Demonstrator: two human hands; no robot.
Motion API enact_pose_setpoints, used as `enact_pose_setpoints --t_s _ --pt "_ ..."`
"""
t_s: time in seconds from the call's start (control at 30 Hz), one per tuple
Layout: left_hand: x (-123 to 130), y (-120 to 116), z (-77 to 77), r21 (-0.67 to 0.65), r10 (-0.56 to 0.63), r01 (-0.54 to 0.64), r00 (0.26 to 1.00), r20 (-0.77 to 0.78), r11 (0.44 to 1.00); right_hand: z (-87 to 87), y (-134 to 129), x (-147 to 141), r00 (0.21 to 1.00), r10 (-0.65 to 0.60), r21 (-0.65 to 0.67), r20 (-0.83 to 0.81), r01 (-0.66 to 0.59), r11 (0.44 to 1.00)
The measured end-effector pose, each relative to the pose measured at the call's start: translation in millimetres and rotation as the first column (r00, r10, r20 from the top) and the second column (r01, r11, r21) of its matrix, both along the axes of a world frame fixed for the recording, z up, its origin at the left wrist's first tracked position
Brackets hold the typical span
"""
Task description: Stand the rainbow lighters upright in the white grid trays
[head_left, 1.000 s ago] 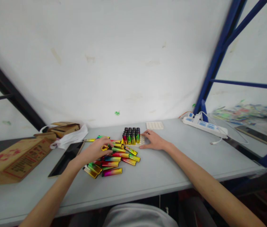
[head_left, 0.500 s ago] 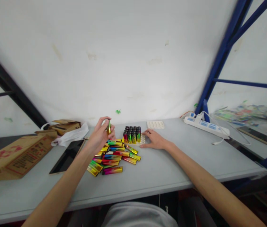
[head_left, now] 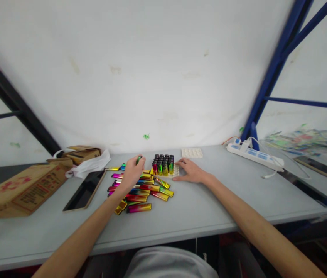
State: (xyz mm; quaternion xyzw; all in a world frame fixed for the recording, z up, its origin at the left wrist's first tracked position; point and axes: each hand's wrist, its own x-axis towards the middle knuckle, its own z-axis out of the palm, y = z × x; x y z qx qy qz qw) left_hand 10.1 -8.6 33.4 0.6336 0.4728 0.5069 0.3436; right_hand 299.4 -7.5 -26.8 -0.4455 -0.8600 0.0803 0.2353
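My left hand [head_left: 133,170] is closed around a lighter [head_left: 139,159]; only its green end shows above my fingers, the rest being hidden. Below and around this hand lies a loose pile of shiny multicoloured lighters [head_left: 146,187]. To its right, several lighters [head_left: 163,165] stand upright in close rows, black tops up, in a white tray with holes [head_left: 176,172]. My right hand [head_left: 191,170] grips the tray's right end between thumb and fingers, its palm low over the table.
A second white tray [head_left: 191,153] lies near the wall. On the left are a dark phone-like slab [head_left: 85,190], a white plastic bag [head_left: 90,164] and a cardboard box [head_left: 24,189]. A power strip [head_left: 254,155] with cables lies at right beside a blue frame post [head_left: 267,85].
My left hand has moved right and down toward the standing lighters, turning so that its lighter is mostly covered. My right hand keeps its place on the tray. The view has shifted slightly.
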Motion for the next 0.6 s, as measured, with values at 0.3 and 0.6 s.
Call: enact_pose_setpoints --t_s 0.3,0.6 --pt "2 -12 5.7 -0.11 -0.13 0.152 0.974 0.185 0.982 1.4 -1 0 1.0 0.008 -0.006 -0.011 -0.008 1.0" --pt "11 -13 14.2 -0.1 -0.247 0.253 0.967 0.066 0.962 3.8 -1 -2 1.0 0.006 0.005 0.008 -0.006 1.0"
